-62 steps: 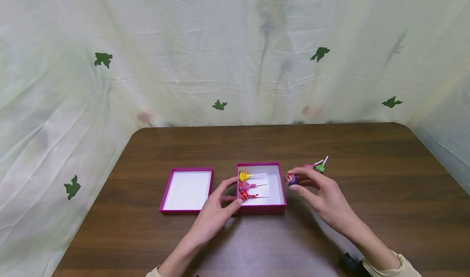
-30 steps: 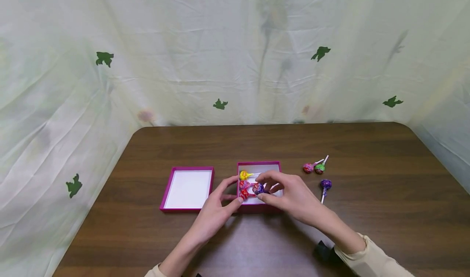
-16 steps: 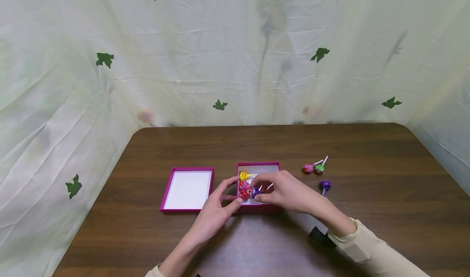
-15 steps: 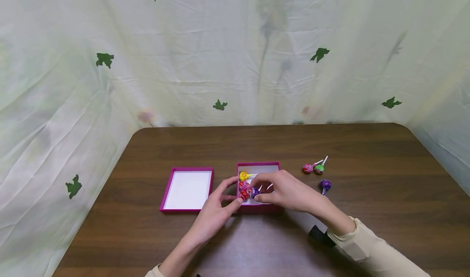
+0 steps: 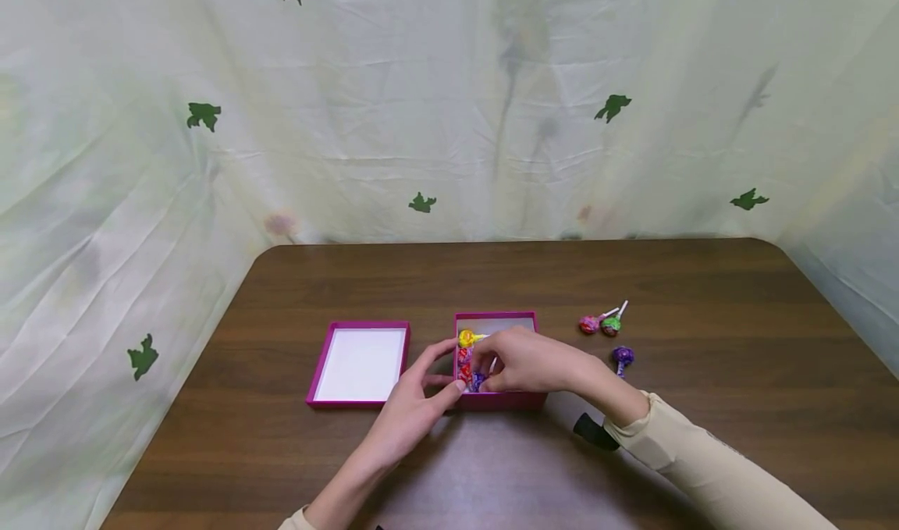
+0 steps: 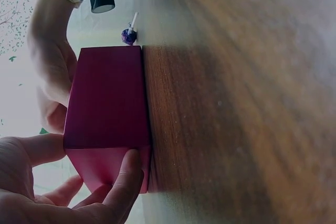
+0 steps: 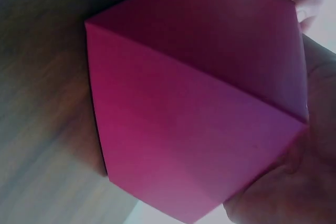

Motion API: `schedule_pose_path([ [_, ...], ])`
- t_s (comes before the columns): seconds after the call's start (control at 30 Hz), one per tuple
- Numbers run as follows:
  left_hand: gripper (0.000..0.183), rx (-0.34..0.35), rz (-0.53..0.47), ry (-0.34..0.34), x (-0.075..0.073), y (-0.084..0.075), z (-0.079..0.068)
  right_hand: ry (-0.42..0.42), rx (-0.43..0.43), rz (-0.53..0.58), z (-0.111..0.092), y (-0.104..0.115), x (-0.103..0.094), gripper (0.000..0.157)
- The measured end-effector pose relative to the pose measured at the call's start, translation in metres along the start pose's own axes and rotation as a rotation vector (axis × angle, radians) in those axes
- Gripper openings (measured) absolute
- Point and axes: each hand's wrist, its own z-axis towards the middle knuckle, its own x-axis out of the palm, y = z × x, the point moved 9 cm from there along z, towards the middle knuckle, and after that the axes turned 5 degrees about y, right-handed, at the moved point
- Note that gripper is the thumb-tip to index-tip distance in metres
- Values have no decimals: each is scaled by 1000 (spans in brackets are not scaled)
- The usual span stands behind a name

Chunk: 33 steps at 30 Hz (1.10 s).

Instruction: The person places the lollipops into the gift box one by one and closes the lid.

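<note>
A magenta box with a white inside stands in the middle of the table. At its left wall are the heads of a yellow lollipop, a pink-red one just below it, and a red lollipop nearer the front. My left hand rests against the left wall, thumb at the rim near the front corner, fingers extended along the side. Reaching into the box, my right hand pinches a purple lollipop beside the red one. The right hand hides most sticks and the right part of the box.
A magenta lid lies left of the box, white inside up. To the right on the table are a pink lollipop, a green lollipop and another purple one, closer to me. A light curtain hangs behind the table.
My right hand has carried the purple lollipop from right of the box into it, then shifted left and nearer the front beside the red one. My left hand has stayed at the box.
</note>
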Motion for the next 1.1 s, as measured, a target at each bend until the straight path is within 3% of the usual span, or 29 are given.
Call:
schedule_pose_path([
  [0.37,55,9,-23,-10,-1,-1,-1,0,-23,24,8,1,5,16],
  [0.67,54,-15,-4,5,1,3,-1,-27,-82,-74,7,4,7,21],
  [1.1,53,-14,-10,8,1,1,-1,-46,-9,-89,8,0,6,18],
])
